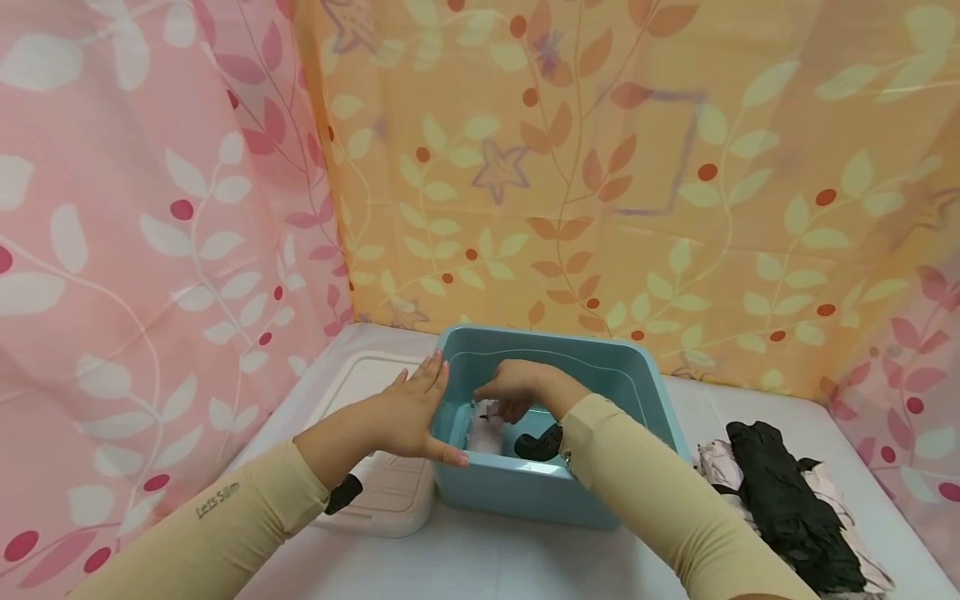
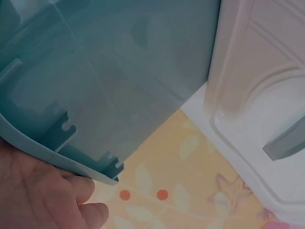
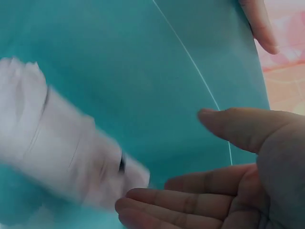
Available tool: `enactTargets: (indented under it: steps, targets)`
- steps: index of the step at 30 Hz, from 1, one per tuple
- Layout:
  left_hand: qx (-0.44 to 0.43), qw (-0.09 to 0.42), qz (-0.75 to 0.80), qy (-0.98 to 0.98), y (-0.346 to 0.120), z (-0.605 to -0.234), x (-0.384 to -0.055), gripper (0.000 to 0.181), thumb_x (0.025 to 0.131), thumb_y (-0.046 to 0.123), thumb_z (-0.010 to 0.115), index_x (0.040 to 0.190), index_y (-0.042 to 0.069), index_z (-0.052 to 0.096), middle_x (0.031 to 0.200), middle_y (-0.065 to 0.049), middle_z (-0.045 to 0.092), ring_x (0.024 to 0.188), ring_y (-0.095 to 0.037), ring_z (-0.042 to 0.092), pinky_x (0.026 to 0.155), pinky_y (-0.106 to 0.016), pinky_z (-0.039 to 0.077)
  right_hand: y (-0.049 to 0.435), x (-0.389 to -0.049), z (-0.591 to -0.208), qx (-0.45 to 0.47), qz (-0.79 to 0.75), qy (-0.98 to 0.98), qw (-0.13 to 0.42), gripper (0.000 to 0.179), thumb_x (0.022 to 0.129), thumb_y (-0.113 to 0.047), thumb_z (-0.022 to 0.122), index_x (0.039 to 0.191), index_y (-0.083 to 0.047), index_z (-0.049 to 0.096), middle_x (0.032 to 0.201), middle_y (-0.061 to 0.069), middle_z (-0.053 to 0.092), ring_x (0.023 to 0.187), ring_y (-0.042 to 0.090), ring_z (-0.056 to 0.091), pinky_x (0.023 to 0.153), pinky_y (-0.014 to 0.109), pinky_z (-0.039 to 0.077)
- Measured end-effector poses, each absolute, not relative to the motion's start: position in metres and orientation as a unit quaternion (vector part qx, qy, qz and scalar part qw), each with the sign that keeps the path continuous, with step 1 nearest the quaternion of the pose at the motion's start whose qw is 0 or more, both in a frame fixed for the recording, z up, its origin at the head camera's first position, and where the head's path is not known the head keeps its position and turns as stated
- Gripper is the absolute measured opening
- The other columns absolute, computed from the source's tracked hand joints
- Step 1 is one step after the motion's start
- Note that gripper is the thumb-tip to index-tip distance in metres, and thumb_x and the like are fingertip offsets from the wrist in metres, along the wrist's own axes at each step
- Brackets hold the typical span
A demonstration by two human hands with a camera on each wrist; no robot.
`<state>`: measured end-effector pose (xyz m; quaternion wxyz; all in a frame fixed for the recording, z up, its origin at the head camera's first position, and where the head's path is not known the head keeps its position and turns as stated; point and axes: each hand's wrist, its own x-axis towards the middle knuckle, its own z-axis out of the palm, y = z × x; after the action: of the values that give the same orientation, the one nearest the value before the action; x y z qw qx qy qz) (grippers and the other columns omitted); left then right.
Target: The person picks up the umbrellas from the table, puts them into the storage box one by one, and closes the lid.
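A blue plastic bin (image 1: pixel 525 498) stands on the white surface in front of me. My left hand (image 1: pixel 405 417) rests on its left rim, fingers stretched along the edge and thumb toward the near corner. In the left wrist view, fingers (image 2: pixel 78 188) lie against the outside of the rim. My right hand (image 1: pixel 528 387) is down inside the bin. Beneath it lies a rolled, pale pink cloth item (image 3: pixel 71 138) with a small dark mark near one end. The right hand's fairly straight fingertips are right at that end, with the thumb held apart.
A whitish lid (image 1: pixel 397 500) with a grey handle (image 2: pixel 286 143) lies left of the bin. To the right is a pile of folded clothes, a black one (image 1: pixel 795 508) on top of pale pink ones (image 1: pixel 720 462). Patterned curtains (image 1: pixel 525 167) hang behind and at both sides.
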<state>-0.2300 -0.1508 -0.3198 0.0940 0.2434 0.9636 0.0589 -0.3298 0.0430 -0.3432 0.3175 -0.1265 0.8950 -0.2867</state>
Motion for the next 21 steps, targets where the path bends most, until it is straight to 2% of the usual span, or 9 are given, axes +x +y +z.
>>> enactTargets:
  steps: [7,15,21]
  targets:
    - [0.242,0.098,0.060,0.963,-0.150,-0.321,-0.234,0.133,0.056,0.087,0.044,0.145,0.000,-0.002,0.151,-0.015,-0.012,0.139,-0.026,-0.009,0.109,-0.051,0.006,0.049,-0.334,-0.339,-0.115,-0.292,0.893,0.324,0.056,0.089,-0.037,0.056,0.123,0.008,0.052,0.093,0.022,0.066,0.081,0.030,0.067,0.067,0.038,0.054]
    - [0.243,0.098,0.054,0.963,-0.150,-0.322,-0.238,0.133,0.056,0.088,0.043,0.145,-0.001,0.000,0.151,-0.016,-0.011,0.139,-0.027,-0.008,0.109,-0.051,0.008,0.052,-0.335,-0.334,-0.108,-0.299,0.892,0.320,0.050,0.090,-0.038,0.055,0.115,0.006,0.057,0.093,0.021,0.066,0.082,0.031,0.067,0.068,0.038,0.054]
    - [0.241,0.106,0.055,0.963,-0.151,-0.320,-0.240,0.132,0.057,0.087,0.044,0.145,0.000,-0.001,0.151,-0.016,-0.012,0.139,-0.026,-0.009,0.109,-0.051,0.007,0.055,-0.337,-0.327,-0.112,-0.298,0.896,0.311,0.056,0.089,-0.041,0.055,0.123,0.003,0.054,0.096,0.023,0.066,0.083,0.030,0.067,0.068,0.037,0.054]
